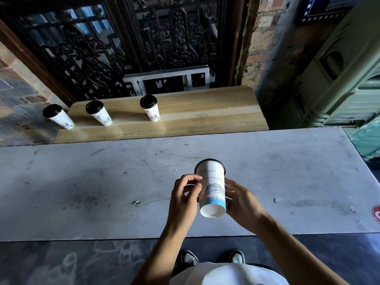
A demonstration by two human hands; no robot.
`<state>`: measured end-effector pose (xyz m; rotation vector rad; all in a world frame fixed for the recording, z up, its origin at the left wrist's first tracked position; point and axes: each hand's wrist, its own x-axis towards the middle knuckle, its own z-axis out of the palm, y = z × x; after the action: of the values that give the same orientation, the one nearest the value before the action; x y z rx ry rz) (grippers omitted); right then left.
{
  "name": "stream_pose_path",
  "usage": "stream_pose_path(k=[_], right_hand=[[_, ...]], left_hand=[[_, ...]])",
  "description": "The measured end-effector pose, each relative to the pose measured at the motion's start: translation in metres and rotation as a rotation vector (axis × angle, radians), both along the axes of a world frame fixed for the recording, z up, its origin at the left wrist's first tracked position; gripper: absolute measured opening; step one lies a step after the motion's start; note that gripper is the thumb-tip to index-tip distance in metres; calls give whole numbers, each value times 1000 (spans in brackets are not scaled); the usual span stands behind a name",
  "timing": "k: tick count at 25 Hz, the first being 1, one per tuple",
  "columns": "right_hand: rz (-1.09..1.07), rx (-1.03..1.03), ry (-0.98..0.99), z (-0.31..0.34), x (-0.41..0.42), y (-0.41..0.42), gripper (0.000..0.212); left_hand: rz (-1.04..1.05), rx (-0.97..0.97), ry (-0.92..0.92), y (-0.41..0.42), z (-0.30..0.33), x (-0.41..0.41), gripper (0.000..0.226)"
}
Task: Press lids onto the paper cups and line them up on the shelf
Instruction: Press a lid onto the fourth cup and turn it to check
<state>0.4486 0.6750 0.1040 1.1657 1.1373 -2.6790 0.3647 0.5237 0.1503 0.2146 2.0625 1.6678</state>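
A white paper cup (212, 187) with line drawings and a blue band is held above the grey table (102, 182), tilted so its base faces me and its black-lidded top points away. My left hand (185, 194) grips its left side and my right hand (239, 200) grips its right side. Three lidded cups stand in a row on the wooden shelf (205, 114) beyond the table: one at the far left end (58, 117), one to its right (98, 113), one near the middle (150, 108).
Behind the shelf rises a dark ornate metal gate (123, 48) with a brick wall (265, 48) to its right. A green plastic unit (339, 79) stands at the right. The right half of the shelf is bare wood. My shoes (211, 259) show below the table edge.
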Motion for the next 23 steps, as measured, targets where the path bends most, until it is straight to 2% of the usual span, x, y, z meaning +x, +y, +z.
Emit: stream_pose_path(k=[4,12,15,18,20,23], right_hand=[[43,-12,-3,4,1,2,41],[71,15,3,7,3,9,45],[59,24,32,10,3,12,39],[59,51,49,13,3,14,55],[71,58,63,13,4,14,61],[90,70,68,12,5,13,58]], left_hand=[[-7,25,-6,-1,-4,1,9],[4,-36,-29,-6,-10,-3,14],[-12,-44,51,-8,-10,-2,36],[-74,-40,131,-10,-10,-1,60],[-86,-28,167,-10,-9,-1,64],[-46,-19,134,-8,-7,0,53]])
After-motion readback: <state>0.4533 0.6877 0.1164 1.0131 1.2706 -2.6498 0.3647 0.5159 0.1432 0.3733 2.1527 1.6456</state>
